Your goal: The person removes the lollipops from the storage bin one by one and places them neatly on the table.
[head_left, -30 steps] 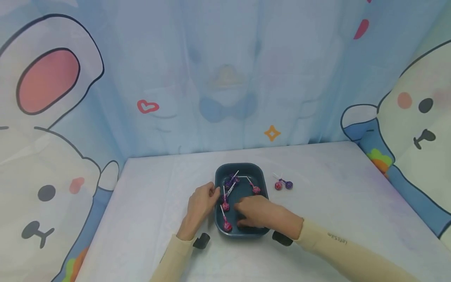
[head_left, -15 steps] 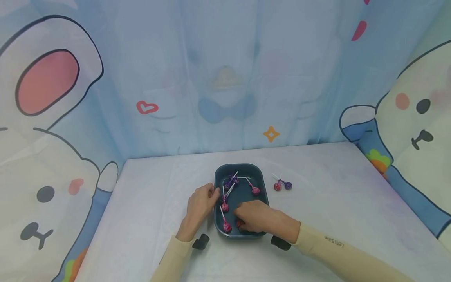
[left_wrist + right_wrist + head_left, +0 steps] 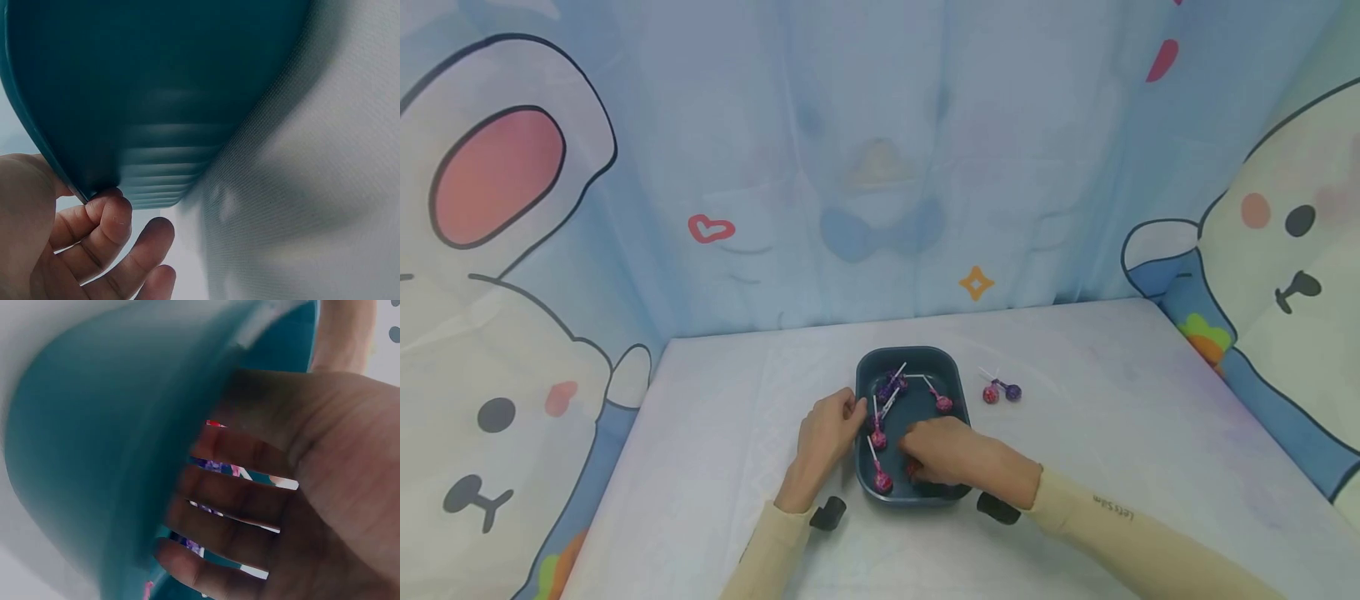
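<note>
A dark teal tray sits on the table with several lollipops inside. My left hand holds its left rim; in the left wrist view the thumb and curled index finger pinch the tray edge. My right hand reaches over the right side into the near part, fingers downward. A red lollipop shows at its thumb and index finger, pinched there and mostly hidden. Nearby are a pink lollipop at the near left and another pink lollipop by the far right wall. In the right wrist view the tray wall partly covers the fingers.
Purple lollipops lie in the tray's far left corner. Outside, right of the tray, a red lollipop and a purple lollipop rest on the white tablecloth. A blue printed curtain hangs behind.
My right hand's thumb and index finger have closed together, and a red lollipop now shows between them. The left hand stays on the rim.
</note>
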`<state>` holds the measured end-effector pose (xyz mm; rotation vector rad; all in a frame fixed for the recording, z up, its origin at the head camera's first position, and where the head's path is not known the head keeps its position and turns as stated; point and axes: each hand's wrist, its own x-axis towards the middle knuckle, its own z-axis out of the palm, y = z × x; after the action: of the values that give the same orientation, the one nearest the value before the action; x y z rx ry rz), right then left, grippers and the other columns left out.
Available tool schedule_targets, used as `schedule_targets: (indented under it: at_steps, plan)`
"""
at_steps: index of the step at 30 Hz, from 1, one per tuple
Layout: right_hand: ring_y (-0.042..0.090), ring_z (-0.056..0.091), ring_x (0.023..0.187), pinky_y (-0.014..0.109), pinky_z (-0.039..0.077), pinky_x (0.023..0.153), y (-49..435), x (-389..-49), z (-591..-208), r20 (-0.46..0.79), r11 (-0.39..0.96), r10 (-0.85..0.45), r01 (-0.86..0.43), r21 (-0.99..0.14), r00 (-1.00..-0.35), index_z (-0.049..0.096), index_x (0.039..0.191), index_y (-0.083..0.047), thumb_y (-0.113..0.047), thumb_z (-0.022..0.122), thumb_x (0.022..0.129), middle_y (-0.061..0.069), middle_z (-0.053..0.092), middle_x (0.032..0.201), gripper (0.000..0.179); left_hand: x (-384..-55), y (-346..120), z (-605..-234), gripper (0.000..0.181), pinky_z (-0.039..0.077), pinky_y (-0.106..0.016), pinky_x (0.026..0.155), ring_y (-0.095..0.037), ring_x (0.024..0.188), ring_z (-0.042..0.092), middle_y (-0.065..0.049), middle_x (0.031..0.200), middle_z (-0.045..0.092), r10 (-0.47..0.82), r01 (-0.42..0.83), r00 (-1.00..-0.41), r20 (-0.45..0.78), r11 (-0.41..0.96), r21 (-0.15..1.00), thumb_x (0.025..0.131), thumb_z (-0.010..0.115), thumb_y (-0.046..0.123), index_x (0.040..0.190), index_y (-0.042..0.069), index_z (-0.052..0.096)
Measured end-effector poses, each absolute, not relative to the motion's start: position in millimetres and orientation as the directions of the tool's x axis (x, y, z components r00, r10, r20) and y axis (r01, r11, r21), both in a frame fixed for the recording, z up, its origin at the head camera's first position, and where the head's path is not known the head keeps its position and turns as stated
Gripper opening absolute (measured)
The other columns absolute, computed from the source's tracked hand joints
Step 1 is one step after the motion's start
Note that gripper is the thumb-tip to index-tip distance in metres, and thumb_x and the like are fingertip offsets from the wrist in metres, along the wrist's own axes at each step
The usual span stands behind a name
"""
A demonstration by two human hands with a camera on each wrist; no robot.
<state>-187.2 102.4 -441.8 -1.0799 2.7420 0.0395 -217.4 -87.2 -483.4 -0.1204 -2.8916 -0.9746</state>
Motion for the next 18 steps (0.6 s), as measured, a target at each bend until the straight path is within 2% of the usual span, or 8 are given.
schedule_targets:
  at_steps: [11, 18]
  plan:
    - [0.008, 0.045, 0.061, 0.026, 0.041, 0.058, 110, -195, -416, -0.131, 0.742, -0.669, -0.667, -0.062, -0.732, 0.064, 0.088, -0.02, -0.035, 0.073, 0.076, -0.009, 0.052, 0.07, 0.021, -217, -88, -484, 0.028, 0.032, -0.026, 0.045, -0.009, 0.049, 0.043, 0.005, 0.057, 0.047, 0.052, 0.107, -0.993, 0.106, 0.787, 0.607, 0.089, 0.051, 0.038, 0.069, 0.019, 0.049]
    - [0.007, 0.05, 0.067, 0.028, 0.046, 0.063, 118, -201, -399, -0.123, 0.783, -0.622, -0.616, -0.081, -0.774, 0.065, 0.09, -0.022, -0.036, 0.073, 0.075, -0.009, 0.057, 0.078, 0.022, -218, -88, -485, 0.029, 0.032, -0.025, 0.045, -0.009, 0.049, 0.043, 0.005, 0.056, 0.048, 0.053, 0.111, -0.992, 0.113, 0.788, 0.606, 0.09, 0.051, 0.038, 0.069, 0.018, 0.049]
